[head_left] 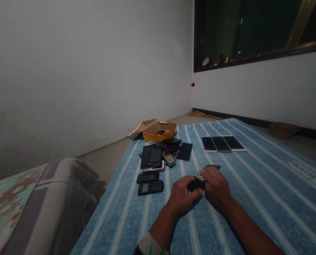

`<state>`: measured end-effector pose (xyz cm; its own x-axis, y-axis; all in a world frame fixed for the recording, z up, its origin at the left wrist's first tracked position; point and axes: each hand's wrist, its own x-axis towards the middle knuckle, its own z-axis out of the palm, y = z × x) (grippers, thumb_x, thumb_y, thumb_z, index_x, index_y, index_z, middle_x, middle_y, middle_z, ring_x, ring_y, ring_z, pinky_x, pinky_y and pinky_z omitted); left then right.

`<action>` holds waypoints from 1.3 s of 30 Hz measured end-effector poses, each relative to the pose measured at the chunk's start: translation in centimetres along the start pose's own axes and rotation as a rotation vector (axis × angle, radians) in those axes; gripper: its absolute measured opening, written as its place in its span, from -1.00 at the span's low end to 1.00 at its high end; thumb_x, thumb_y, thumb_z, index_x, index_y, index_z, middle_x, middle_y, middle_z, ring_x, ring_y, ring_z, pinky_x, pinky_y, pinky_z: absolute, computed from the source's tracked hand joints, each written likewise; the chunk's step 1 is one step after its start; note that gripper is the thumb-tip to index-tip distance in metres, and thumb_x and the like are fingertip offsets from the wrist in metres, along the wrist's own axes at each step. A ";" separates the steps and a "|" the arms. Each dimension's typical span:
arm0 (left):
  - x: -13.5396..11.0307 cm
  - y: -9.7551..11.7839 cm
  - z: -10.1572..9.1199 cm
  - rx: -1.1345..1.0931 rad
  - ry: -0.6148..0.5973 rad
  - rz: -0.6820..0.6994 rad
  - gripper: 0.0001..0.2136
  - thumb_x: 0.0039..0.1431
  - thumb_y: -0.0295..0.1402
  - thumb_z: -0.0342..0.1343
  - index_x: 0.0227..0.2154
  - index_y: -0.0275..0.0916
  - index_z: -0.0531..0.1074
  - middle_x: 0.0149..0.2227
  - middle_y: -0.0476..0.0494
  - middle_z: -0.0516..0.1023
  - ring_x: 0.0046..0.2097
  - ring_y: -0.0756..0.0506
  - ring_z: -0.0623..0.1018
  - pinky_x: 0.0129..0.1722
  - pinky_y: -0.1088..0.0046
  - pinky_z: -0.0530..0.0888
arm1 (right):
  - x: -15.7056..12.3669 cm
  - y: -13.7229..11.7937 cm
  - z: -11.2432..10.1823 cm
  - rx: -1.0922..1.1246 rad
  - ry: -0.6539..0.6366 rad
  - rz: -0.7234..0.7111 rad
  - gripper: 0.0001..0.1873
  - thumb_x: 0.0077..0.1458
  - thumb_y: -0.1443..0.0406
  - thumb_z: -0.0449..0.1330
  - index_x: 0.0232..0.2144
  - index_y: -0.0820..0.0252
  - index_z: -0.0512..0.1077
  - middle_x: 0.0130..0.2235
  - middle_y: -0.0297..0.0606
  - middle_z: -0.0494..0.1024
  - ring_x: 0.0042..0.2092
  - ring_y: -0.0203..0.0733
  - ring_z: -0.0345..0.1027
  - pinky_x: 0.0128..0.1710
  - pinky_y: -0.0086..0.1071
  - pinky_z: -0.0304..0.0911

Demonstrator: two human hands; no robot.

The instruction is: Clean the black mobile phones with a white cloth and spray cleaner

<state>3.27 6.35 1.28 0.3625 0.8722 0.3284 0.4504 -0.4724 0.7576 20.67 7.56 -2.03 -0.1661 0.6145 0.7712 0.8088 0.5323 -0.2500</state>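
On the striped cloth (pixel 126 219), three phones (pixel 221 144) lie aligned; a phone heap (pixel 155 156) remains jumbled; the left hand (pixel 181 194) and right hand (pixel 217 186) both clasp a dark object (pixel 196 184).

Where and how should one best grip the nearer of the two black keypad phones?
Probably by both short ends of the nearer phone, from above: it lies flat, those ends look free, with the farther phone close along its far long edge.

row phones (pixel 221 144) — 3 | nearest dark keypad phones (pixel 150 187) — 2 | orange box (pixel 158 138): 1
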 end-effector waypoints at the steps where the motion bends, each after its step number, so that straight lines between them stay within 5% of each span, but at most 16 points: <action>1: 0.0 0.1 0.0 0.045 -0.023 0.026 -0.82 -0.02 -0.31 0.23 -0.31 -0.21 0.50 -0.33 -0.09 0.56 -0.27 -0.12 0.52 -0.22 0.38 0.44 | -0.2 0.0 0.1 0.004 -0.022 0.019 -0.69 0.05 0.51 -0.01 -0.38 0.19 0.51 -0.32 -0.16 0.51 -0.22 -0.09 0.33 -0.19 -0.27 0.25; 13: -0.3 -0.4 0.7 0.255 -0.026 0.140 -0.63 -0.11 -0.43 0.17 -0.16 -0.22 0.32 -0.19 -0.14 0.49 -0.14 -0.19 0.50 -0.11 0.24 0.46 | -0.3 -2.1 0.2 0.058 -0.414 0.153 -0.71 0.24 0.42 0.00 -0.14 0.15 0.49 -0.08 -0.16 0.51 -0.02 -0.09 0.33 0.07 -0.22 0.17; 17: -0.2 -0.3 0.6 0.277 -0.037 0.079 -0.50 -0.15 -0.43 0.20 -0.05 -0.22 0.30 -0.11 -0.19 0.49 -0.09 -0.23 0.51 -0.07 0.15 0.48 | 0.2 -0.3 -0.4 -0.099 -0.429 0.246 -0.64 0.20 0.47 -0.03 -0.07 0.21 0.48 0.06 -0.12 0.47 0.14 -0.04 0.23 0.18 -0.19 0.04; 23: -0.2 -1.4 0.8 0.250 -0.048 0.024 -0.26 -0.14 -0.41 0.22 0.18 -0.35 0.16 0.13 -0.42 0.38 0.17 -0.37 0.40 0.15 -0.05 0.36 | 0.4 1.7 -0.4 -0.221 -0.439 0.365 -0.59 0.17 0.50 -0.05 -0.04 0.25 0.46 0.06 -0.07 0.46 0.12 -0.05 0.26 0.12 -0.27 0.09; 33: 0.0 -3.1 1.2 0.152 -0.007 0.044 -0.22 -0.10 -0.43 0.18 0.25 -0.33 0.08 0.20 -0.42 0.33 0.22 -0.34 0.35 0.19 -0.04 0.33 | 1.0 0.6 1.0 -0.068 -0.450 0.242 -0.68 0.19 0.45 -0.01 -0.09 0.24 0.47 0.04 -0.05 0.46 0.10 -0.04 0.25 0.14 -0.21 0.08; 39: 0.0 -3.2 1.3 0.118 0.017 0.047 -0.24 -0.08 -0.44 0.17 0.25 -0.31 0.09 0.20 -0.40 0.33 0.22 -0.32 0.36 0.19 -0.01 0.34 | 0.3 -1.7 1.0 0.094 -0.497 0.078 -0.60 0.24 0.40 -0.01 0.09 0.20 0.38 0.14 -0.09 0.40 0.20 -0.06 0.18 0.24 -0.12 -0.01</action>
<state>2.91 7.67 -1.87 0.3722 0.8501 0.3724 0.5267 -0.5239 0.6694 18.67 7.46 -1.97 -0.3740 0.8449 0.3823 0.7789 0.5100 -0.3649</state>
